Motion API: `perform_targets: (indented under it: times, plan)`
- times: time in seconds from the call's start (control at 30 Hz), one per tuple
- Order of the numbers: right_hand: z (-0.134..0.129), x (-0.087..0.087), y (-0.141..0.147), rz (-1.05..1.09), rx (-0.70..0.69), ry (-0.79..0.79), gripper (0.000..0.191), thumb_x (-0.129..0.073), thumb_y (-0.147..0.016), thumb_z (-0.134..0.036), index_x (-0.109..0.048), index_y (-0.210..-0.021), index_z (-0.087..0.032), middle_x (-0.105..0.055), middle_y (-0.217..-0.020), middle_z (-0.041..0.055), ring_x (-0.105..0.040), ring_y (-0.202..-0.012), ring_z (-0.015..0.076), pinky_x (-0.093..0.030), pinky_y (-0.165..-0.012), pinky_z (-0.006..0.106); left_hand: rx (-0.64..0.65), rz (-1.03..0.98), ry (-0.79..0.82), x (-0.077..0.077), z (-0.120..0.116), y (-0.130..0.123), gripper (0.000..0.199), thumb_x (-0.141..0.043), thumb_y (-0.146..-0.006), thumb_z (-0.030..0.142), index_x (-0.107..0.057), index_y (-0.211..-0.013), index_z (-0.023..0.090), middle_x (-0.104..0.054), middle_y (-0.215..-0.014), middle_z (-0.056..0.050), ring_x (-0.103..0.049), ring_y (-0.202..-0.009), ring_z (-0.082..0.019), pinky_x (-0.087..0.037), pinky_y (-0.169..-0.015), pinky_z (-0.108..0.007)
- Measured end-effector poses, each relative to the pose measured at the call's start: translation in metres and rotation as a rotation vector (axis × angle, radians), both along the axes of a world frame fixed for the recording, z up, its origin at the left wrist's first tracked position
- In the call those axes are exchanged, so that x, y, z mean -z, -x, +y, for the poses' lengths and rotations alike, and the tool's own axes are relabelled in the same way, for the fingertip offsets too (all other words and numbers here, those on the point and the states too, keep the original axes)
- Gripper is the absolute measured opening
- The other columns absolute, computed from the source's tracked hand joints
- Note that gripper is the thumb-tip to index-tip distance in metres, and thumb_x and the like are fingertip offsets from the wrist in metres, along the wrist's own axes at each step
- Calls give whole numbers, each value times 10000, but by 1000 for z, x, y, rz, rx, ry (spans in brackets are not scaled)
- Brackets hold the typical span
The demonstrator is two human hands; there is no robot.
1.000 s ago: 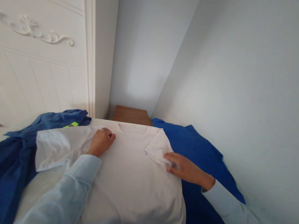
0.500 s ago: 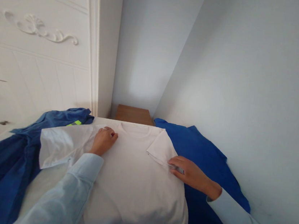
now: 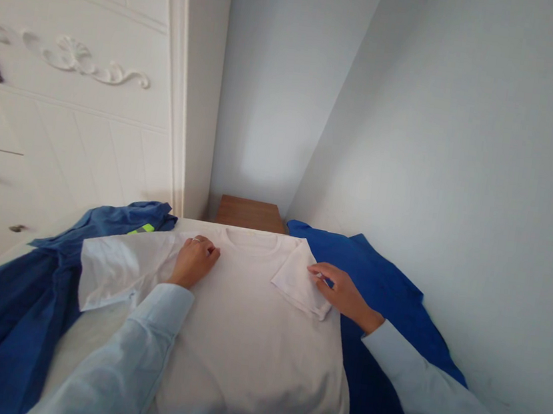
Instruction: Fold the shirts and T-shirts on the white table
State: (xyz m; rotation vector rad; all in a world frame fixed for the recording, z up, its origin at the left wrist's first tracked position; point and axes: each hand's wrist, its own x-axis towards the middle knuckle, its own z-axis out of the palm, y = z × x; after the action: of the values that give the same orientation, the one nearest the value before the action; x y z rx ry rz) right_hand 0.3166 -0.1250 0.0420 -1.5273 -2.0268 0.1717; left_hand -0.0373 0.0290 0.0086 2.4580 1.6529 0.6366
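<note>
A white T-shirt (image 3: 252, 325) lies spread over a pale surface, its neckline at the far edge. My left hand (image 3: 194, 261), with a ring on one finger, is closed on the cloth at the shoulder left of the neckline. The left sleeve (image 3: 121, 265) stretches flat to the left. On the right, the other sleeve (image 3: 302, 284) is folded inward over the shirt's body. My right hand (image 3: 341, 292) touches this sleeve's outer folded edge with bent fingers, the thumb apart from the forefinger. Its fingertips do not visibly grip the cloth.
Dark blue clothing (image 3: 0, 321) with a yellow-green strip lies on the left. A bright blue garment (image 3: 379, 354) lies beside the T-shirt along the grey wall (image 3: 464, 156). A white cabinet (image 3: 112, 153) rises at the left; a brown wooden top (image 3: 250, 214) sits in the corner.
My right hand has moved up and away from the sleeve's hem to its folded edge, and the sleeve now lies flatter. My left hand stays at the shoulder. The view has shifted slightly.
</note>
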Motion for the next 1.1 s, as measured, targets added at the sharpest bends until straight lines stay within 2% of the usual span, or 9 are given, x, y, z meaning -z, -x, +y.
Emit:
perform_targets:
  times: [0.07, 0.17, 0.27, 0.33, 0.43, 0.6, 0.77, 0.97, 1.1]
  plan:
    - [23, 5, -7, -29, 21, -26, 368, -466, -934, -196, -680, -1233, -188, -681, -1262, 126, -643, -1163, 254, -516, -1033, 477, -2, -3, -4, -1, 0, 0, 340, -413, -907, 304, -701, -786, 168, -718, -987, -128, -652, -1027, -261, -450, -991, -372]
    - [58, 10, -15, -133, 6, -8, 553, -409, -848, -50, -634, -1333, -193, -598, -1408, 109, -522, -1347, 229, -374, -1187, 487, -3, -7, -2, -2, -1, -1, 335, -419, -904, 298, -699, -773, 170, -720, -982, -128, -652, -1025, -262, -453, -985, -375]
    - [86, 9, -18, -254, -24, 68, 653, -420, -781, 15, -621, -1364, -201, -504, -1516, 92, -430, -1432, 224, -321, -1222, 461, 8, -14, 5, -3, -1, 0, 334, -422, -909, 296, -698, -769, 173, -721, -980, -126, -651, -1019, -252, -443, -989, -368]
    - [99, 7, -19, -323, -39, 122, 614, -447, -778, 25, -663, -1306, -201, -478, -1540, 91, -406, -1451, 244, -328, -1213, 463, 11, -28, 7, -3, 0, 2, 333, -426, -909, 300, -702, -771, 173, -721, -977, -124, -652, -1004, -246, -446, -981, -360]
    - [109, 3, -20, -378, -29, 145, 433, -480, -839, -13, -736, -1141, -185, -499, -1518, 117, -434, -1431, 274, -349, -1190, 477, 19, -54, 12, -2, 2, 4, 328, -441, -905, 309, -710, -781, 171, -722, -971, -122, -653, -987, -240, -455, -966, -350]
    - [113, -6, -31, -437, 28, 124, 298, -505, -884, -60, -765, -995, -155, -564, -1440, 160, -497, -1375, 283, -373, -1173, 450, 24, -59, 19, -1, 5, 5, 332, -442, -910, 295, -719, -792, 156, -720, -971, -136, -657, -977, -247, -462, -948, -353]
    - [113, -6, -51, -398, 80, 128, 338, -489, -848, -17, -770, -973, -158, -608, -1385, 156, -545, -1328, 271, -393, -1162, 439, 13, -83, 11, 0, 7, 5, 309, -470, -900, 299, -718, -774, 163, -722, -960, -126, -663, -949, -234, -470, -920, -332]
    - [103, 2, -58, -232, 90, 71, 551, -425, -782, 33, -682, -1225, -170, -625, -1371, 124, -540, -1338, 223, -348, -1200, 470, 18, -84, 19, 1, 6, 5, 318, -457, -902, 315, -711, -776, 172, -721, -950, -116, -651, -977, -237, -457, -953, -345]
    - [69, 5, -39, -151, 37, 43, 433, -467, -948, -200, -599, -1360, -172, -581, -1425, 143, -506, -1373, 256, -346, -1199, 511, 20, -90, 23, -1, 5, 5, 340, -439, -898, 317, -716, -775, 162, -718, -966, -134, -656, -971, -253, -465, -956, -366]
